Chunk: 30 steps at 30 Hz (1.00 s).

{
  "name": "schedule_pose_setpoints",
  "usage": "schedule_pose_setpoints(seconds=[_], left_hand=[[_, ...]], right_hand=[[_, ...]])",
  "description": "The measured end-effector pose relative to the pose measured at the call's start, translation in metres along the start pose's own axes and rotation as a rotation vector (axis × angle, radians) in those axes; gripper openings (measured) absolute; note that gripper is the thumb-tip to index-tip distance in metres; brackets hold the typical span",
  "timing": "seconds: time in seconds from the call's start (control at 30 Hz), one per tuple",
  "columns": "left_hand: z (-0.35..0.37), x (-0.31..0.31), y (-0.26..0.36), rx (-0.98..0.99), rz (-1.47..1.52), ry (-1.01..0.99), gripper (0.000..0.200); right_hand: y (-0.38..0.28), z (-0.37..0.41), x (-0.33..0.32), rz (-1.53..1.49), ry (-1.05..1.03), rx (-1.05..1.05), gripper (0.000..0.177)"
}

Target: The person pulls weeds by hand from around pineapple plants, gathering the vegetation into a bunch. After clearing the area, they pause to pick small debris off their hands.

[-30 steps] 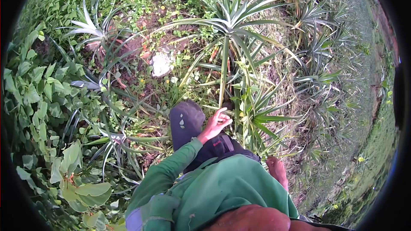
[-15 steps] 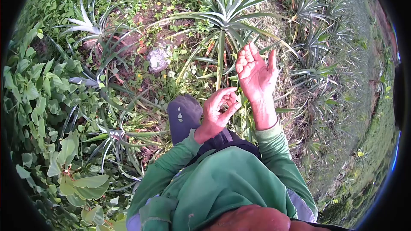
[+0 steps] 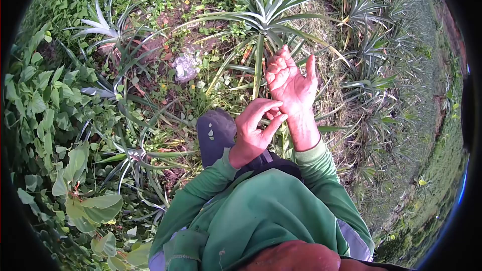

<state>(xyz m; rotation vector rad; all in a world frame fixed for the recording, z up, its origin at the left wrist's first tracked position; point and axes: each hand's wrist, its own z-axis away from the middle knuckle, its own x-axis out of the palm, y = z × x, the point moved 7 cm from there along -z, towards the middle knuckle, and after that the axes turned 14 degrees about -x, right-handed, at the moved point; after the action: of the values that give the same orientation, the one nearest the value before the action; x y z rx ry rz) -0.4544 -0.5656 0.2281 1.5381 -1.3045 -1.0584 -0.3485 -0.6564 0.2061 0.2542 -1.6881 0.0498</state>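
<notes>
My left hand (image 3: 253,133) is closed, its fingers curled and its thumb drawn close to the index fingertip beside my right wrist. Anything in that pinch is too small or hidden to make out. Palm up, my right hand (image 3: 292,89) holds nothing; its thumb stands apart and its fingers are slightly bent. Just beyond it grows a large spiky plant (image 3: 263,22) with long narrow leaves.
A dark boot (image 3: 216,135) with pale leaf bits on it stands on the ground left of my hands. A pale lump (image 3: 186,68) lies ahead. Broad-leaved plants (image 3: 100,208) fill the left, and rows of spiky plants (image 3: 371,47) run along the right.
My right hand has moved left and slightly up, its fingers a little more bent. The thumb and fingertips of my left hand have shifted right, now at my right wrist.
</notes>
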Motion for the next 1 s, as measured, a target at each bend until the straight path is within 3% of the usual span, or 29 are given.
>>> schedule_pose_setpoints(seconds=[0.27,0.77,1.0], left_hand=[[0.0,0.0,-0.001,0.032,-0.024,-0.025,0.037],[0.004,-0.006,-0.002,0.011,0.047,0.055,0.032],[0.006,-0.007,-0.006,-0.02,0.074,-0.004,0.032]], right_hand=[[0.007,0.0,0.013,-0.038,-0.016,0.018,0.069],[0.02,0.004,0.016,-0.036,0.009,0.026,0.068],[0.023,0.005,0.012,-0.031,0.043,0.039,0.069]])
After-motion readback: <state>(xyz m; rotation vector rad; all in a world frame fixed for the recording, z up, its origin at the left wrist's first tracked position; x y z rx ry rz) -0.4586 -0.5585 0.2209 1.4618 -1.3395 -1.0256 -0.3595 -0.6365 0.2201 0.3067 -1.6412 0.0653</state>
